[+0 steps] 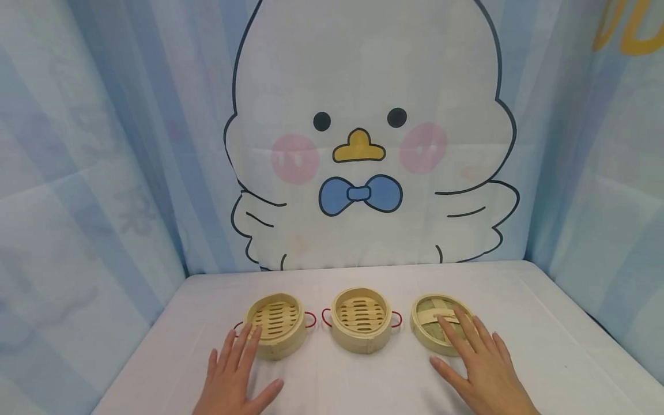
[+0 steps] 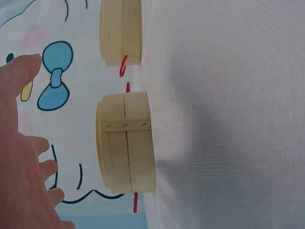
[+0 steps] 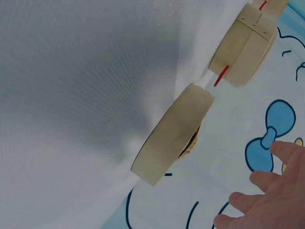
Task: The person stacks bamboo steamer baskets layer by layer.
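Three small round bamboo pieces stand in a row on the white-covered table. At the left is a bamboo steamer basket (image 1: pixel 284 346) with a slotted bottom and red loop handles; a matching steamer basket (image 1: pixel 362 344) stands in the middle. A woven bamboo steamer lid (image 1: pixel 426 332) with a strap handle lies at the right. My left hand (image 1: pixel 230 374) hovers just before the left basket, fingers spread, holding nothing. Above the lid and partly covering it in the head view is my right hand (image 1: pixel 482 366), its fingers extended; the right wrist view shows a gap between that hand and the lid (image 3: pixel 174 133).
The white tabletop (image 1: pixel 332 383) reaches back to a fabric backdrop (image 1: pixel 363 236) printed with a cartoon bird in a blue bow tie. Blue-and-white curtains hang on the left (image 1: pixel 88 190) and right (image 1: pixel 602 190) sides.
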Motion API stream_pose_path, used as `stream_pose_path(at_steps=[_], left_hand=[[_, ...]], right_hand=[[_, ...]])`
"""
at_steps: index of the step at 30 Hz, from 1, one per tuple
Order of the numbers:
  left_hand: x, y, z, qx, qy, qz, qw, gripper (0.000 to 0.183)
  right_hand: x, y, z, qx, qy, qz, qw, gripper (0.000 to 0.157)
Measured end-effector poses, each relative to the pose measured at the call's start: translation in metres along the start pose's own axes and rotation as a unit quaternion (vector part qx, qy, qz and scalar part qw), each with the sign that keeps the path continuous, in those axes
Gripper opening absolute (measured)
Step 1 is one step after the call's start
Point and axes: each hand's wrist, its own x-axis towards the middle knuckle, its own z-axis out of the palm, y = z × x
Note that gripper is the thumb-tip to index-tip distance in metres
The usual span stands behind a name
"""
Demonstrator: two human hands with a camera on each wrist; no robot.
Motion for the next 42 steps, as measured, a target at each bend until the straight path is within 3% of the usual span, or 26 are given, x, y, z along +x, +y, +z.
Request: stream_pose_path(at_steps=[12, 23, 32, 38, 42], left_hand=[[0.001, -0.001, -0.002, -0.014, -0.002, -0.007, 0.9999, 0.098], [0.004, -0.005, -0.002, -0.047, 0.023, -0.008, 0.9986, 0.1], [0.012, -0.004, -0.005, -0.08, 0.005, -0.031, 0.9963, 0.107], [0.016, -0.009, 0.001, -0.091, 0.036, -0.012, 0.9951, 0.106], [0.019, -0.011, 0.004, -0.099, 0.037, -0.015, 0.9942, 0.107]], right_hand=[[-0.002, 0.002, -0.001, 0.02, 0.04, -0.026, 0.999, 0.075], [0.002, -0.003, 0.0, 0.046, 0.052, -0.026, 0.997, 0.076], [0.012, -0.005, 0.006, 0.091, 0.158, -0.112, 0.977, 0.066], [0.018, -0.01, 0.008, 0.106, 0.149, -0.107, 0.977, 0.063], [0.022, -0.013, 0.01, 0.117, 0.142, -0.11, 0.977, 0.062]])
